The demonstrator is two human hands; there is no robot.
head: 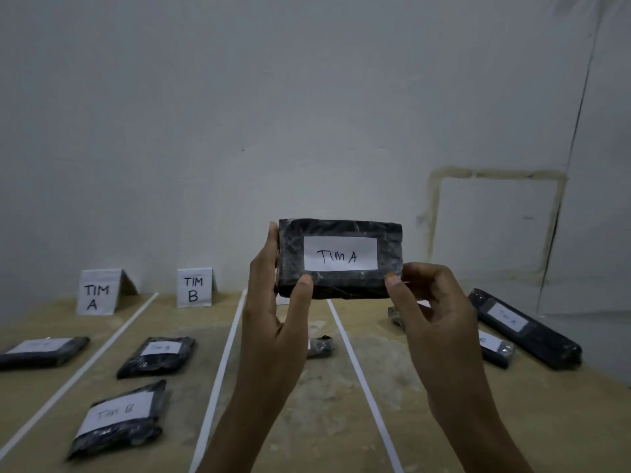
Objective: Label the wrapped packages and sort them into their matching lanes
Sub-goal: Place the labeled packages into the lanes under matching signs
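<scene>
Both hands hold the black plastic-wrapped box pkg point(341, 285) up in the air, over the middle of the brown table point(327, 404), w/ its front turned this way. I think that's so the white paper label point(340, 254) can be read: it says TIM A. The left hand point(273, 302) wraps round the pkg's left end, thumb on the front. The right hand point(430, 308) pinches the low right corner w/ thumb & curled fingers. So both hands are grasping it.

The pkg looks like a small brick. Its wrap is dark, shiny & crinkly. The label sits straight in the middle.

Far left stands a folded white paper sign TIM A point(97, 291), w/ one flat black pkg point(44, 351) in that lane. The next lane has the sign TIM B point(194, 287) & two pkgs. White strips point(218, 370) split the lanes. So the held pkg prob. belongs in the left lane; it's not there yet. A long black pkg point(526, 327) lies at the right.
</scene>
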